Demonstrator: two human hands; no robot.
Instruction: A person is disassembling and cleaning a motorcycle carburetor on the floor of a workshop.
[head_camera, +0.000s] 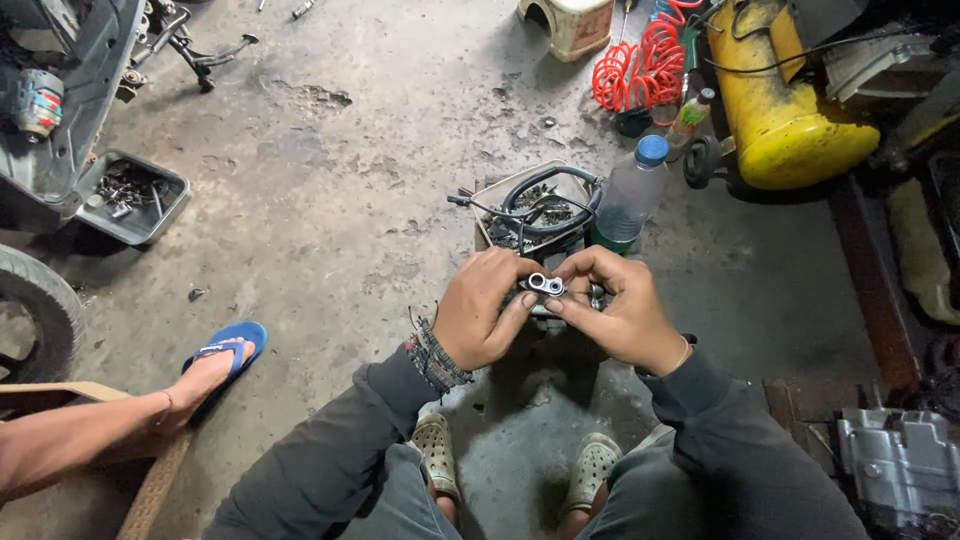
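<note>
stained concrete workshop floor underfoot. left hand (483, 310) and right hand (615, 308) pinch a small grey metal fitting with two round bores (546, 285) between fingertips, above the tray of black hoses (540, 205). step judged: close inspection; turning it needs a steady two-handed hold.

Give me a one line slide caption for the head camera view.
Both hands, left hand and right hand, pinch a small metal part above a grimy concrete floor.

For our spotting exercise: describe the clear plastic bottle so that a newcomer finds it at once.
Start at the big yellow tank at the upper right. Just left of it, beside the box of black hoses, stands the clear plastic bottle. Its blue cap sets it apart from the smaller green bottle behind.
</note>
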